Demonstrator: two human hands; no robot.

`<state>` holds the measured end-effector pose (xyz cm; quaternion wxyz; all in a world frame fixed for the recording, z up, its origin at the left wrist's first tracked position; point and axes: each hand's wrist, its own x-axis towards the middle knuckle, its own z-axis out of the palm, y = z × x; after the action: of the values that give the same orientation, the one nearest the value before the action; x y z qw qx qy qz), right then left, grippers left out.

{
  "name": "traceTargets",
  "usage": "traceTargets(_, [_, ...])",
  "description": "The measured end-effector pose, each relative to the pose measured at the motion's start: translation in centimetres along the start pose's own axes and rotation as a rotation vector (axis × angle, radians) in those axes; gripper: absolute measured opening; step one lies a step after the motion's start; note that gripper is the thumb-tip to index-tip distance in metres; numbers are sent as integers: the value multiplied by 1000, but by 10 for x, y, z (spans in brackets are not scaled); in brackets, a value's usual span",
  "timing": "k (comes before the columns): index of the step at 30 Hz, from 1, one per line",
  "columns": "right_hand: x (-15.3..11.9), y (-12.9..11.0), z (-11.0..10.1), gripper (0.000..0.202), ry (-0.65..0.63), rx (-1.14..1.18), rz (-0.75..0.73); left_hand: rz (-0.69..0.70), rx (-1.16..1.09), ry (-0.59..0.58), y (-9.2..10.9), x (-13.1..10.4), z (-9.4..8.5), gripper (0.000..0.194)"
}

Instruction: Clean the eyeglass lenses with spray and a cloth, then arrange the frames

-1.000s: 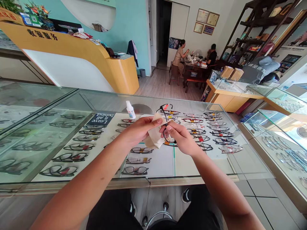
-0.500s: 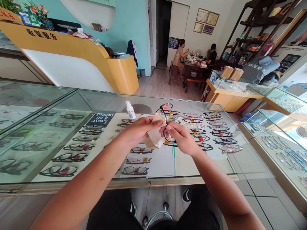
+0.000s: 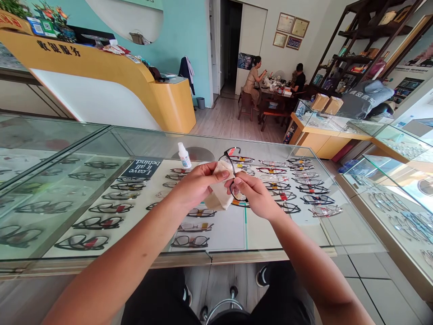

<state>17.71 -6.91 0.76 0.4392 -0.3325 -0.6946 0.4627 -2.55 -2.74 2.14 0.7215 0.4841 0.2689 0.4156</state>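
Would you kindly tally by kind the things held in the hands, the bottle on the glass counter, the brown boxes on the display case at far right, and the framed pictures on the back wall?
Glasses in hand: 1
Pale cloth: 1
White bottle: 1
Brown boxes: 2
Framed pictures: 4
Total: 9

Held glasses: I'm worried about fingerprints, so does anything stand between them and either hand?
The cloth stands between the left hand and the glasses, bunched in its fingers. Nothing visible stands between the right hand and the glasses: it grips them directly. What lies behind the cloth is hidden.
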Motion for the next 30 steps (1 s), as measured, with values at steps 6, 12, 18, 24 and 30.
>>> traceTargets(6, [1,-2,1,52,-17,98,29,121,19,-62,-4,0,6,37])
traceTargets(12, [2,-1,4,51,-27,99,8,223,89,48,-13,1,11,39])
traceTargets(18, [1,3,7,53,-62,18,-3,176,51,202,-2,1,9,46])
traceTargets(24, [2,1,8,56,-12,62,14,107,-18,116,3,3,5,46])
traceTargets(30, [1,-2,3,52,67,112,3,140,-55,113,-3,4,2,45])
